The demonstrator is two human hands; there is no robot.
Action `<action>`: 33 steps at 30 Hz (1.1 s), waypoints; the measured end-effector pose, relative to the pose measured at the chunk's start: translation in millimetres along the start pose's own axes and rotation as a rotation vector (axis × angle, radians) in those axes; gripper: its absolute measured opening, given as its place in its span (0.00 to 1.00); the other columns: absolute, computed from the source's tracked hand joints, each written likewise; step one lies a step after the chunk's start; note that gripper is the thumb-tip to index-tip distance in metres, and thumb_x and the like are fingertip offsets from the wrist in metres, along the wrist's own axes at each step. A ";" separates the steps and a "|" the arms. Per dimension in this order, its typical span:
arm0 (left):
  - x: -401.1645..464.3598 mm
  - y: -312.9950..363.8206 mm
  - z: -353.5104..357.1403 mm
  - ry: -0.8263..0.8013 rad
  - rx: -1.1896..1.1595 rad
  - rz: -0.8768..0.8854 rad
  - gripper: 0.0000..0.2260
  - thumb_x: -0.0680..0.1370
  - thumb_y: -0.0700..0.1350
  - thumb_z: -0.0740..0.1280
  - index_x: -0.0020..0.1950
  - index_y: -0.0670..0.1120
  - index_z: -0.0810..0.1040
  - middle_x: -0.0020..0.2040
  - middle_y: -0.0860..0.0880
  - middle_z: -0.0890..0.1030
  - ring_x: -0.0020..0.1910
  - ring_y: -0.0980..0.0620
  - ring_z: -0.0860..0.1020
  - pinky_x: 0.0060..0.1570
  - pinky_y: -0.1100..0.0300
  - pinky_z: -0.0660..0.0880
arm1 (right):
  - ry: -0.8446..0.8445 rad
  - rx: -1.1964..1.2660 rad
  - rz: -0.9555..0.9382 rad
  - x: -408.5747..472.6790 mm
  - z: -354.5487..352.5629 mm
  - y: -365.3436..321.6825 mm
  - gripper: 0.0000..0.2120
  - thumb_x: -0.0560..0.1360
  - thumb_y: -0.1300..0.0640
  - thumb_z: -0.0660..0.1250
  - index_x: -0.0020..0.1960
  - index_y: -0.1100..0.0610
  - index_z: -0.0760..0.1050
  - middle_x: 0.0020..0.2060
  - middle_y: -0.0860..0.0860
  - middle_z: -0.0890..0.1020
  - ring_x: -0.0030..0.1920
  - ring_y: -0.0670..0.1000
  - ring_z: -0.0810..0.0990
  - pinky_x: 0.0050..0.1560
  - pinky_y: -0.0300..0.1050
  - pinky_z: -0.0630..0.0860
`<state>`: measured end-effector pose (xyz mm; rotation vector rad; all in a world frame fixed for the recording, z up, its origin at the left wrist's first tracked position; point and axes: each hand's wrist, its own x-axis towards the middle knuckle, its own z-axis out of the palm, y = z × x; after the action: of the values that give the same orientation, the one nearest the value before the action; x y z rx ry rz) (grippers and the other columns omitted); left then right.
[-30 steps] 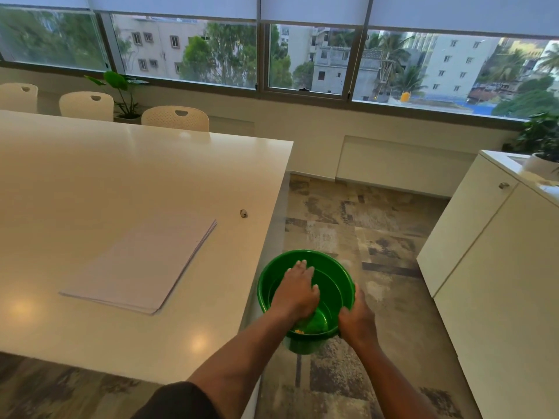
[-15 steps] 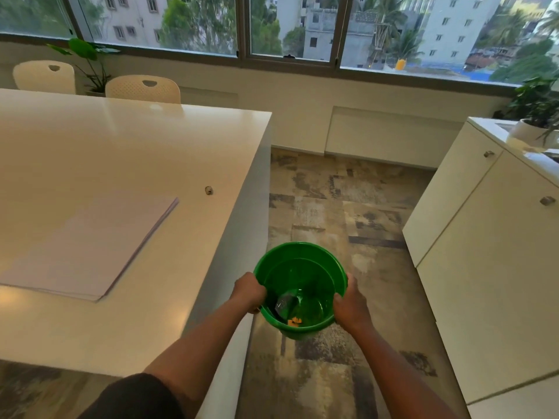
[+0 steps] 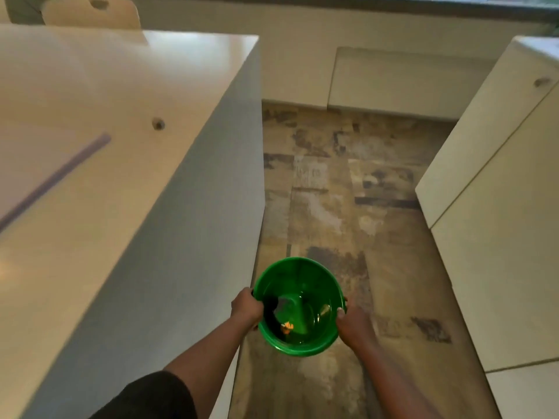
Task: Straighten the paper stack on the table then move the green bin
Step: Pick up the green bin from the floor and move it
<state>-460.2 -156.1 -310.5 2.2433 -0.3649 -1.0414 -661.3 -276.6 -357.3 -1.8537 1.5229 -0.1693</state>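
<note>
**Green bin in both hands beside the table**

The white table fills the left of the view, its tall side panel dropping to a mottled tile floor; white cabinets line the right. On the table, the paper stack lies with its visible edge looking even, so the straightening step appears done, though most of the stack is cut off by the frame. The step in hand is moving the green bin, which sits low over the floor just beside the table's panel; whether it rests on the floor or is lifted I cannot tell. The left hand grips its left rim, the right hand its right rim, thumb over the edge. Small scraps lie inside. Next, the bin likely needs a level carry, clear of the table's side, to its new spot.
</note>
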 end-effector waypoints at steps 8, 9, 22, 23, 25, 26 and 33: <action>135.7 -127.7 99.4 -0.024 -0.016 -0.084 0.13 0.78 0.35 0.60 0.60 0.43 0.76 0.51 0.39 0.80 0.45 0.38 0.82 0.41 0.41 0.83 | -0.084 -0.008 0.035 73.2 146.1 112.9 0.10 0.78 0.58 0.60 0.60 0.54 0.70 0.47 0.55 0.80 0.46 0.55 0.79 0.46 0.52 0.77; 152.4 -144.7 110.7 -0.017 0.003 -0.096 0.13 0.78 0.35 0.61 0.60 0.43 0.77 0.50 0.39 0.81 0.45 0.38 0.83 0.41 0.42 0.83 | -0.090 -0.005 0.044 80.0 166.5 126.4 0.10 0.78 0.59 0.59 0.59 0.55 0.71 0.47 0.55 0.80 0.46 0.56 0.79 0.46 0.52 0.77; 290.8 -312.6 212.4 0.021 0.244 -0.139 0.08 0.80 0.36 0.64 0.57 0.41 0.79 0.52 0.42 0.81 0.45 0.46 0.79 0.41 0.57 0.79 | -0.226 0.056 0.122 135.7 343.5 244.5 0.12 0.77 0.53 0.63 0.59 0.54 0.72 0.50 0.54 0.80 0.40 0.50 0.74 0.37 0.42 0.69; 296.1 -317.7 215.9 0.010 0.230 -0.154 0.08 0.80 0.37 0.64 0.57 0.41 0.79 0.51 0.43 0.80 0.44 0.48 0.78 0.39 0.59 0.77 | -0.241 0.055 0.119 138.5 349.4 248.3 0.13 0.77 0.53 0.63 0.61 0.54 0.71 0.50 0.54 0.79 0.40 0.49 0.74 0.36 0.41 0.69; 304.2 -325.4 222.1 -0.004 0.223 -0.179 0.09 0.79 0.36 0.65 0.59 0.41 0.78 0.50 0.43 0.79 0.43 0.48 0.78 0.39 0.59 0.78 | -0.271 0.061 0.119 140.7 358.1 254.5 0.16 0.78 0.54 0.63 0.64 0.54 0.69 0.50 0.52 0.78 0.39 0.47 0.74 0.34 0.40 0.68; 307.1 -327.7 224.3 -0.006 0.223 -0.182 0.10 0.78 0.35 0.66 0.59 0.41 0.78 0.51 0.43 0.80 0.44 0.47 0.79 0.42 0.58 0.80 | -0.285 0.073 0.123 141.5 360.8 255.7 0.17 0.78 0.54 0.63 0.66 0.53 0.67 0.49 0.52 0.78 0.39 0.46 0.74 0.33 0.38 0.68; 306.3 -326.1 232.9 -0.094 0.203 -0.148 0.21 0.76 0.36 0.69 0.68 0.42 0.71 0.55 0.43 0.78 0.47 0.48 0.79 0.35 0.61 0.75 | -0.343 0.037 0.164 149.8 368.9 262.8 0.30 0.78 0.57 0.62 0.76 0.54 0.53 0.64 0.60 0.75 0.58 0.59 0.77 0.50 0.47 0.75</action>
<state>-442.8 -155.5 -814.6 2.4374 -0.3633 -1.2383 -636.5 -259.8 -833.4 -1.6212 1.4104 0.1872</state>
